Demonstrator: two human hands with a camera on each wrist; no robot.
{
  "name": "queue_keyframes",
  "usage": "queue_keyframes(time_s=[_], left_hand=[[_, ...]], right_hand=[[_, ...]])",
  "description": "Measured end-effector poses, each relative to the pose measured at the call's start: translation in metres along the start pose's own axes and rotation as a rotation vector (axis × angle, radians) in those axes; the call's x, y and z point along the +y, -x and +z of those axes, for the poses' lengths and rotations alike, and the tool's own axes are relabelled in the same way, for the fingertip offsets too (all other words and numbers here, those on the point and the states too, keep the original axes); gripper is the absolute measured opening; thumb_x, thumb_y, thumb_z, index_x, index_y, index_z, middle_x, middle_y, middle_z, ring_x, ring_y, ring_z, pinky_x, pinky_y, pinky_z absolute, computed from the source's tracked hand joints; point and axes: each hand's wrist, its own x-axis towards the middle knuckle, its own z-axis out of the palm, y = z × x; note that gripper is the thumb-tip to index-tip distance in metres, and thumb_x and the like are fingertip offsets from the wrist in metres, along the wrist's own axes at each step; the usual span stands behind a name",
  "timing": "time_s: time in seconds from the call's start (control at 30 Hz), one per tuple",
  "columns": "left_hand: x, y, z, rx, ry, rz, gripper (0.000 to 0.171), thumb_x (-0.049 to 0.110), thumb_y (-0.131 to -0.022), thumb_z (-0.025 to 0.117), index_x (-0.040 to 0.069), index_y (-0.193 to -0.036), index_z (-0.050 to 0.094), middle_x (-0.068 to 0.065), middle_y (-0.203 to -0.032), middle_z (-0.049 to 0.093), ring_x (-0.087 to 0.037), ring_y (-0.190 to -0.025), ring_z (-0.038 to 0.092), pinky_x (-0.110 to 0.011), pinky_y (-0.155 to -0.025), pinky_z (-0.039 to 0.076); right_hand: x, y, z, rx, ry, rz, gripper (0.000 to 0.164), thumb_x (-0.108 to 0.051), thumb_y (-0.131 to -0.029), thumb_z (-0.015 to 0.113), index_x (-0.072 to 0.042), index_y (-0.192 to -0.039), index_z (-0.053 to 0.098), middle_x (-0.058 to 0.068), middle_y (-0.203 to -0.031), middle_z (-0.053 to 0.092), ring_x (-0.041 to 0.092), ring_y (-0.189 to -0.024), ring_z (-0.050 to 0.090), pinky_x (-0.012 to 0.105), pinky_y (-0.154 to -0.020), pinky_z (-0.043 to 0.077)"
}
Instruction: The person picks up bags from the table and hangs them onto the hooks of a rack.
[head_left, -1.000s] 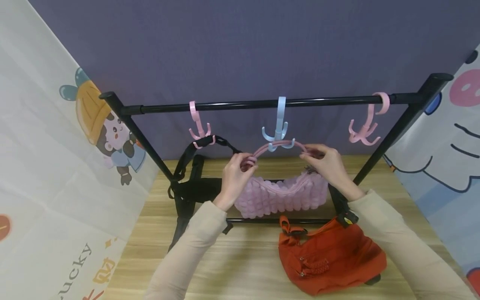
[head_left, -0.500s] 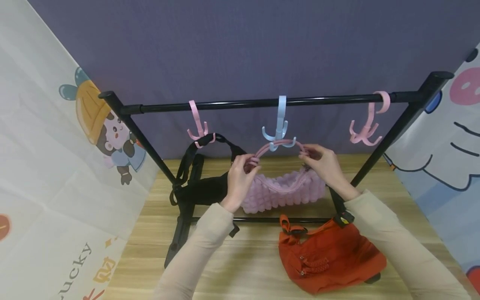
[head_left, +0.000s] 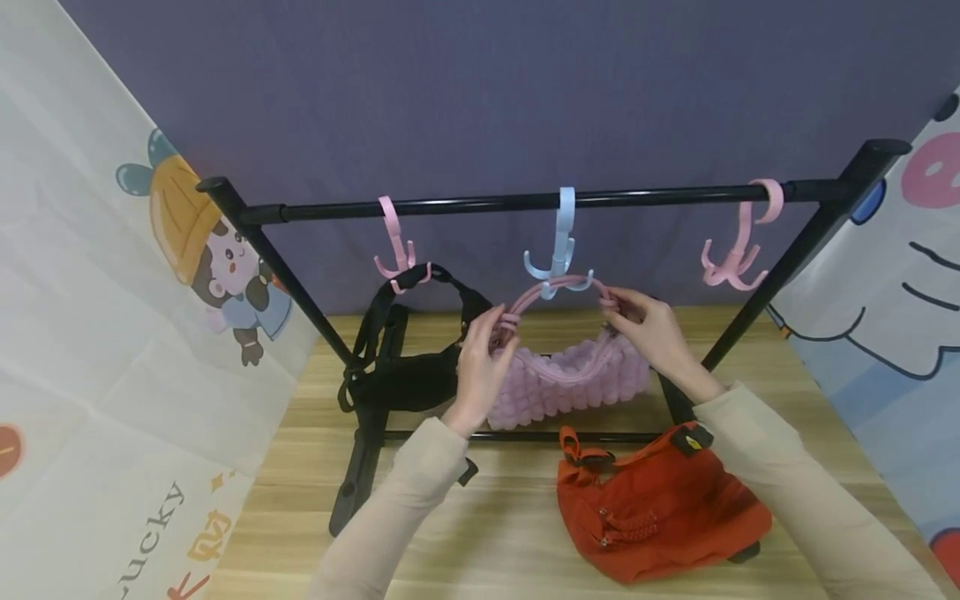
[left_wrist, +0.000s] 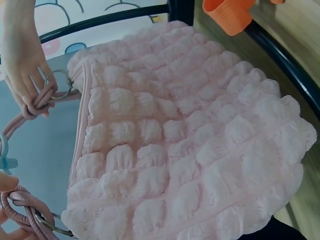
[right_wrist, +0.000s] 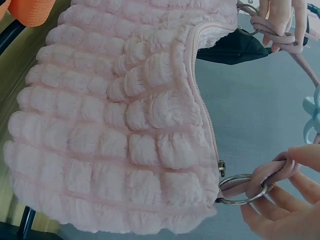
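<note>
The pink bag is being held below the rail, between the rail's two ends, its strap being pinched at the left end by the left hand and at the right end by the right hand. Full seating on the blue hook is not being shown clearly; if only shallow engagement is being achieved, slippage on release is being risked.

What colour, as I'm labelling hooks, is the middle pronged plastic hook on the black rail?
Light blue; the middle hook shows best in the head view.
</note>
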Motion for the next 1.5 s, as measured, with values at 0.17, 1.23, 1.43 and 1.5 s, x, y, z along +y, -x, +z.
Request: queue_keyframes(time_s=[0.17,1.23,1.43,1.5], left_hand=[[0.002,0.004,0.000,0.017,0.008,0.032,0.043,0.000,-0.079,0.063,-0.002,-0.119,0.049,-0.021,-0.120,0.046,-0.027,-0.102,0.053,-0.027,-0.081,0.046],[0.030,0.069,0.024,-0.131,-0.023,0.472,0.029,-0.002,-0.072,0.061,0.001,-0.101,0.059,-0.016,-0.108,0.053,-0.023,-0.096,0.055,-0.025,-0.085,0.043],[0.029,0.082,0.037,-0.213,-0.075,0.454,0.030,0.000,-0.072,0.062,0.002,-0.101,0.059,-0.011,-0.105,0.055,-0.019,-0.095,0.055,-0.021,-0.084,0.043],[0.027,0.086,0.042,-0.228,-0.095,0.452,0.029,0.001,-0.071,0.062,0.003,-0.100,0.060,-0.009,-0.103,0.056,-0.017,-0.094,0.056,-0.021,-0.084,0.043]], right_hand=[[0.001,0.005,-0.005,-0.010,0.006,0.003,0.040,-0.016,-0.087,0.056,0.002,-0.122,0.050,0.025,-0.118,0.051,0.038,-0.108,0.049,0.051,-0.086,0.038],[0.029,0.049,-0.023,-0.074,0.184,-0.001,0.026,-0.005,-0.085,0.057,0.004,-0.109,0.058,0.025,-0.110,0.054,0.042,-0.099,0.051,0.052,-0.080,0.041],[0.040,0.061,-0.025,-0.212,0.247,0.068,0.028,-0.012,-0.087,0.055,0.001,-0.112,0.057,0.026,-0.115,0.052,0.045,-0.098,0.051,0.053,-0.077,0.042],[0.044,0.064,-0.027,-0.248,0.262,0.070,0.028,-0.011,-0.087,0.055,0.001,-0.113,0.056,0.026,-0.115,0.052,0.046,-0.099,0.049,0.054,-0.077,0.042]])
